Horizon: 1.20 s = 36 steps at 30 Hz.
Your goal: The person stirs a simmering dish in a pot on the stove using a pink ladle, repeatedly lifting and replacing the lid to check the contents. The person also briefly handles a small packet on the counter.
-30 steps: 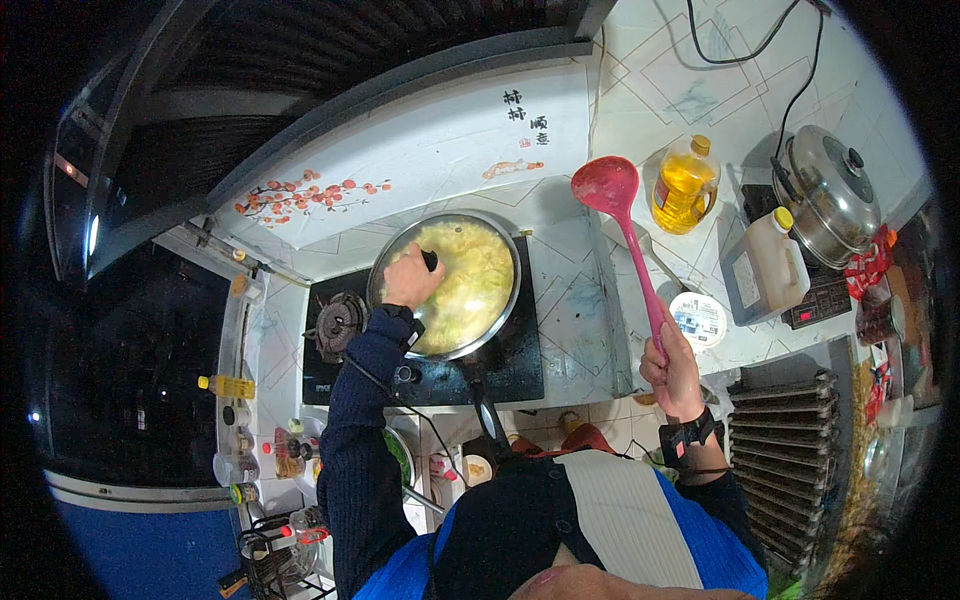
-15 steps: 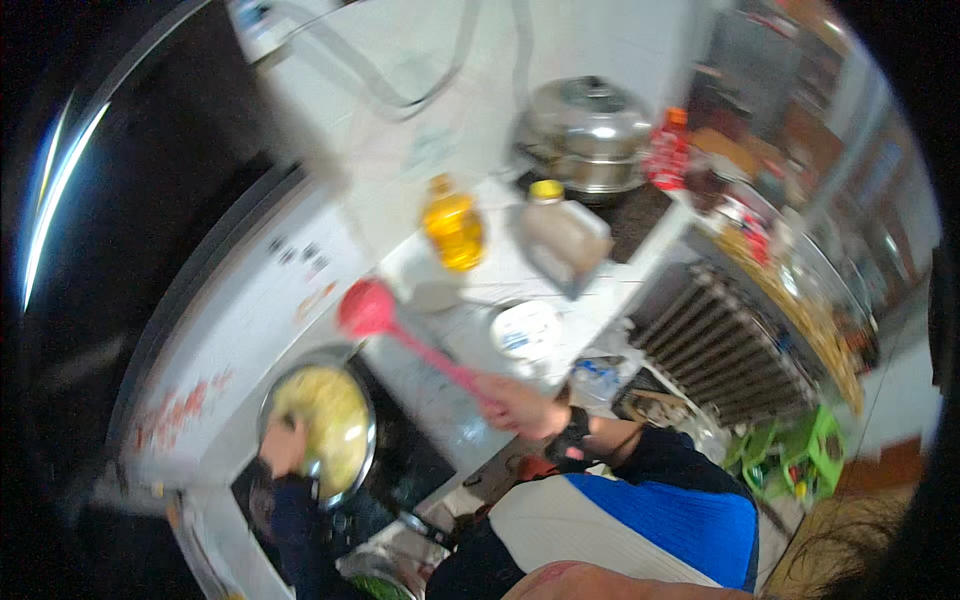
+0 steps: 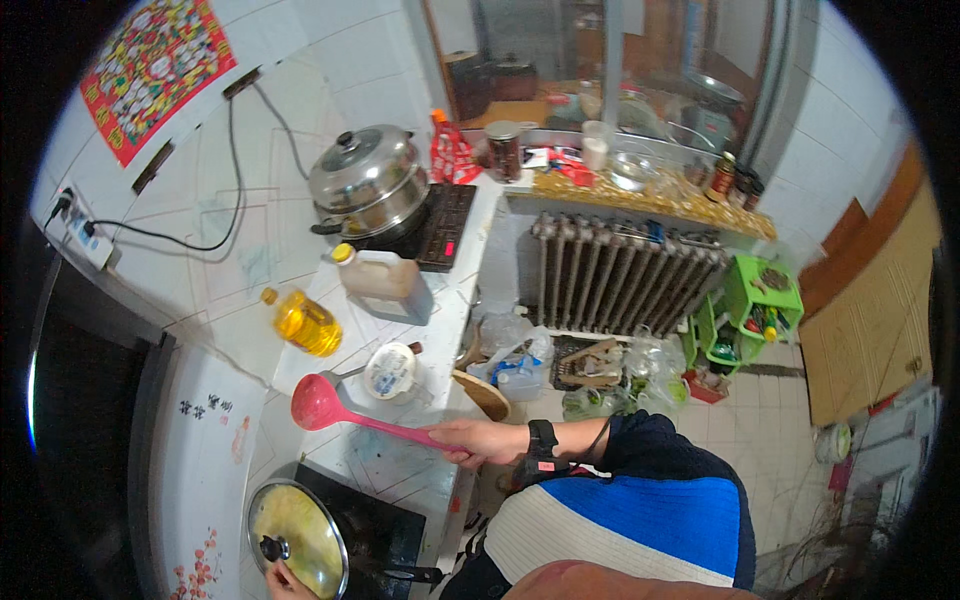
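Observation:
A pan with a glass lid [image 3: 315,520] sits on the black cooktop [image 3: 385,525] at lower left, with yellowish food showing through the glass. My left hand [image 3: 290,582], partly cut off by the lower edge, has its fingers at the lid's black knob [image 3: 273,548]. In my right hand [image 3: 480,441] is the handle of a pink ladle [image 3: 318,402], held out over the counter with its bowl pointing left. Just beyond the ladle stand a white-lidded tub [image 3: 392,371] and a bottle of yellow oil [image 3: 308,322].
Farther back on the counter [image 3: 450,300] are a yellow-capped jug [image 3: 385,285] and a steel steamer pot [image 3: 368,180] on an induction plate. A radiator [image 3: 625,275] stands under the windowsill. Plastic bags and a green rack [image 3: 760,300] are on the floor side. The pan's handle [image 3: 410,573] points right.
My view has swung right, showing more window and floor. The ladle's bowl is now closer to the white-lidded tub. My left hand no longer covers the lid's knob.

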{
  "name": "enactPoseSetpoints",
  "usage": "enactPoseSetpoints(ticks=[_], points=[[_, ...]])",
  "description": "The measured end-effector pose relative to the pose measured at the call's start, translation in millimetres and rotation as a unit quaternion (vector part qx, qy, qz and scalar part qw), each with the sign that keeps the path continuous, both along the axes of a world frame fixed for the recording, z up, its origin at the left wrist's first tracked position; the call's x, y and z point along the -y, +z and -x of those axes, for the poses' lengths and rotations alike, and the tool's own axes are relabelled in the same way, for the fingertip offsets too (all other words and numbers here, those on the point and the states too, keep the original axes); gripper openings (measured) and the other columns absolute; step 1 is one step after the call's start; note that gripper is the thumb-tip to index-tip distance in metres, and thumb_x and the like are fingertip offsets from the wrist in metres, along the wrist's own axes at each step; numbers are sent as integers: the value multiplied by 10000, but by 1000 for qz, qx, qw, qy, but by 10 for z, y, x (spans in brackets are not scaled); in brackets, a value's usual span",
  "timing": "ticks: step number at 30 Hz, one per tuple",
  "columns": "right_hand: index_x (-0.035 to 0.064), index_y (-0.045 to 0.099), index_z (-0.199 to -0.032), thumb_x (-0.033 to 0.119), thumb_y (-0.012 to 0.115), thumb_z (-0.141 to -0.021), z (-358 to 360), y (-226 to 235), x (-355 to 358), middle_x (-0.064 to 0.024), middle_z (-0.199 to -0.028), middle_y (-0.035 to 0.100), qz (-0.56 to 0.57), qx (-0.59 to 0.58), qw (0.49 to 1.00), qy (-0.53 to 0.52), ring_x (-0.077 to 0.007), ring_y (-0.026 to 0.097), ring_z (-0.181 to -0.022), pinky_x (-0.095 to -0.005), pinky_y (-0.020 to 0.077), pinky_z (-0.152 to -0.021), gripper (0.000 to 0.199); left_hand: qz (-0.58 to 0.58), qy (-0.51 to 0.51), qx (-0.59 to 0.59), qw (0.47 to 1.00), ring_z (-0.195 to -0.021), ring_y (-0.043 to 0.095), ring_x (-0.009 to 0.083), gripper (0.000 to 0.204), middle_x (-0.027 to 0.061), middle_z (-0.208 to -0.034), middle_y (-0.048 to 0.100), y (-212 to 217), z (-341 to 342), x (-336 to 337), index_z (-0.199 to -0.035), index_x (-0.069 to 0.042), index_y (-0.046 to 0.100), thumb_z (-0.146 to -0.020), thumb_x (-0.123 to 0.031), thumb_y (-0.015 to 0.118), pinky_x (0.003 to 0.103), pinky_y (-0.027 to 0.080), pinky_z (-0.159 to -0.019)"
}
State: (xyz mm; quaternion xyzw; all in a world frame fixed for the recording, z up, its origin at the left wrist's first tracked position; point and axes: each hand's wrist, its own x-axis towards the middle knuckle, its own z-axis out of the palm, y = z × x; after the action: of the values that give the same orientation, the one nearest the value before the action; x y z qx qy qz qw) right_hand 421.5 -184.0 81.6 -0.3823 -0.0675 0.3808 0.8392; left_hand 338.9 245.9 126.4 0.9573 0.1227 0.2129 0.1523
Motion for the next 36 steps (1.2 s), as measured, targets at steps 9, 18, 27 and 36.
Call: enactPoseSetpoints(ticks=[9,18,27,36], points=[[134,366,-1337,302,327,-992,996,201,660,71,-636,299,53,-22,995,-79,-30,223,-488,-190,160,-401,386,183,-104,-177,961,-897,489,305,321,200,-983,530,-42,426,832,-1037,48,493,-886,-230,545,357,397,-795],[137,401,-1305,301,329,-991,1496,250,1175,73,-628,280,53,-1,988,-146,-29,222,-494,-187,161,-402,361,258,-153,-151,942,-812,503,224,219,144,-897,555,-207,682,1516,-956,25,514,-882,-176,557,302,408,-731],[171,429,-1285,317,368,-977,1862,125,1956,59,-614,335,51,-31,981,-184,-19,232,-472,-171,155,-381,346,396,-127,-67,907,-726,517,143,129,88,-811,581,-386,1184,2570,-875,3,536,-877,-123,568,247,419,-667],[124,427,-1255,284,357,-980,2364,-116,3199,59,-584,309,41,-75,966,-244,-34,234,-452,-192,181,-380,326,573,-68,8,817,-674,535,89,129,67,-795,611,-663,1522,3851,-817,-16,558,-892,-121,555,211,429,-614]])
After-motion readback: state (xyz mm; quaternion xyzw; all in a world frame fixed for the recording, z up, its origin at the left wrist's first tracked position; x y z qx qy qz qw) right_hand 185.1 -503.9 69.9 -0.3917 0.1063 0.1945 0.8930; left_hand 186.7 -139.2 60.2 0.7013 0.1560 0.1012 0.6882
